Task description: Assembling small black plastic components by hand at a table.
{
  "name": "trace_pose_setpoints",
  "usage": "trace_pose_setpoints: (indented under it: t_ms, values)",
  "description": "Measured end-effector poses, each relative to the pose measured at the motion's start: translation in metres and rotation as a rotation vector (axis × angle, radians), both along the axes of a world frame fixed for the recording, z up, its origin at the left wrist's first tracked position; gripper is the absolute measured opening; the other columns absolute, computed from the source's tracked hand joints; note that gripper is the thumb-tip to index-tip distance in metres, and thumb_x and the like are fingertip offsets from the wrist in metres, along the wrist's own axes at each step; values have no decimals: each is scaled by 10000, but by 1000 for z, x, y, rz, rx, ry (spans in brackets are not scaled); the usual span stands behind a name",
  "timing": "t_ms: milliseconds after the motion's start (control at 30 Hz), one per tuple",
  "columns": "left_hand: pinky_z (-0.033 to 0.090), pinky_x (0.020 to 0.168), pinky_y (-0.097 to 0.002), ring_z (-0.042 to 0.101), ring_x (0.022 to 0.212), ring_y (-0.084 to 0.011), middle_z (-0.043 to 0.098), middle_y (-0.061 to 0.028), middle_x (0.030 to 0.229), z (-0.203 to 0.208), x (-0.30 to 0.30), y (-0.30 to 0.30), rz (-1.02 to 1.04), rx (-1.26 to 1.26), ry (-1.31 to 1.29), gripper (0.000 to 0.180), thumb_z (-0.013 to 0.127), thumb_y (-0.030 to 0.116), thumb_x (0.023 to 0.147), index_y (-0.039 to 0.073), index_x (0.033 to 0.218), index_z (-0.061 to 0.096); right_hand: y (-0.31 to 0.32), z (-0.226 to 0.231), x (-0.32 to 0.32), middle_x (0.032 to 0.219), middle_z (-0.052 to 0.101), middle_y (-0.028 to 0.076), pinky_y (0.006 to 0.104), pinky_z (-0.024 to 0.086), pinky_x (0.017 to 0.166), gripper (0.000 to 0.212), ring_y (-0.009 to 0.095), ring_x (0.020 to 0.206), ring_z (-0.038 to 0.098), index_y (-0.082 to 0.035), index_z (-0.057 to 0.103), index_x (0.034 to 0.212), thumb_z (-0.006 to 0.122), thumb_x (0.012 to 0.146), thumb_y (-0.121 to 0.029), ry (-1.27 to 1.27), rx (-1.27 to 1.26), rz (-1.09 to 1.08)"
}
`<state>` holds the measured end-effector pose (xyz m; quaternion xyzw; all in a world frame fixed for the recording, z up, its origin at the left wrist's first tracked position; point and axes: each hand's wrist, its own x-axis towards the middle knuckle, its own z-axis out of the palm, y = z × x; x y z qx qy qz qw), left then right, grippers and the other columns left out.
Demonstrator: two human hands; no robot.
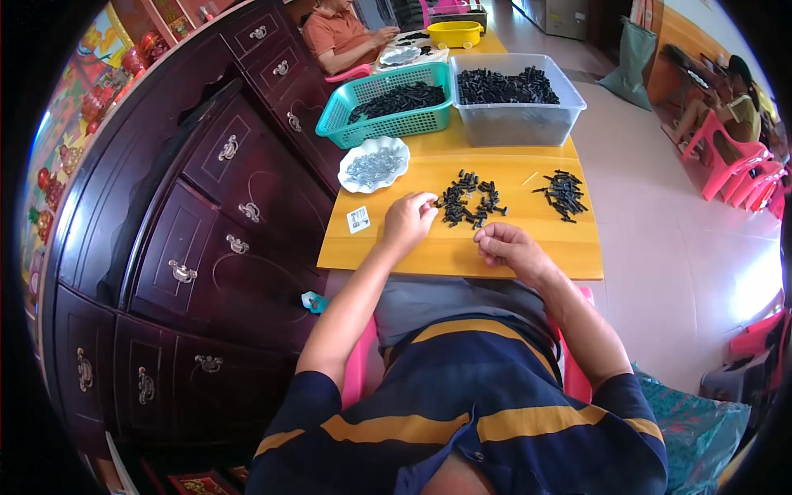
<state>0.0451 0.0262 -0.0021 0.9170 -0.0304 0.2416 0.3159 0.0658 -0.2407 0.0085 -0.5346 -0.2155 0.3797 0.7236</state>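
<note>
My left hand (pixel 409 221) is closed in a pinch at the left edge of a loose pile of small black plastic parts (pixel 456 200). A dark bit, which looks like one of these parts, shows at its fingertips. My right hand (pixel 513 250) is held just below the pile near the table's front edge, thumb and fingers pressed together; whatever they pinch is too small to make out. To the right lies a second heap of thinner black pieces (pixel 564 196). Left of the pile stands a white scalloped dish (pixel 350 175) with many small clear or silvery pieces in it.
At the table's (pixel 396 257) back stand a green basket (pixel 330 132) and a clear plastic bin (pixel 520 128), both holding black parts. A white printed card (pixel 359 219) lies left. Dark cabinets (pixel 198 272) flank the left side. A person (pixel 334 37) sits beyond; pink chairs (pixel 716 165) stand right.
</note>
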Motion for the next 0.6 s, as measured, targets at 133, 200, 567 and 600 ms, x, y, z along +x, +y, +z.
trace_pose_setpoints:
  t_ms: [133, 200, 567, 600]
  values:
    - [537, 696, -402, 674, 763, -295, 692, -123, 844, -1, 8, -1, -1, 15, -8, 184, 710, 110, 822, 51, 996, 714, 0, 2, -2, 857, 600, -38, 202, 454, 721, 108, 59, 750, 538, -102, 641, 1046, 628, 990, -194, 12, -2, -21]
    - [535, 692, -409, 671, 768, -300, 685, -121, 840, -4, 8, 1, 0, 74, -31, 199, 708, 118, 825, 71, 1018, 708, 2, 3, -4, 847, 598, -39, 207, 454, 718, 108, 55, 749, 539, -98, 642, 1033, 637, 984, -193, 15, 4, -27]
    - [555, 701, -413, 681, 803, -305, 672, -92, 887, 21, -10, -53, -122, 221, -70, 125, 686, 117, 844, 104, 960, 731, -7, 0, 18, 837, 633, -28, 192, 494, 646, 97, 50, 656, 579, -102, 641, 1019, 664, 964, -179, 226, 232, -537]
    - [560, 698, -419, 682, 796, -307, 671, -90, 885, 19, -10, -56, -122, 251, -82, 129, 695, 120, 839, 111, 960, 739, -7, 0, 18, 837, 633, -30, 188, 498, 645, 96, 46, 657, 583, -105, 639, 1022, 663, 965, -179, 232, 235, -552]
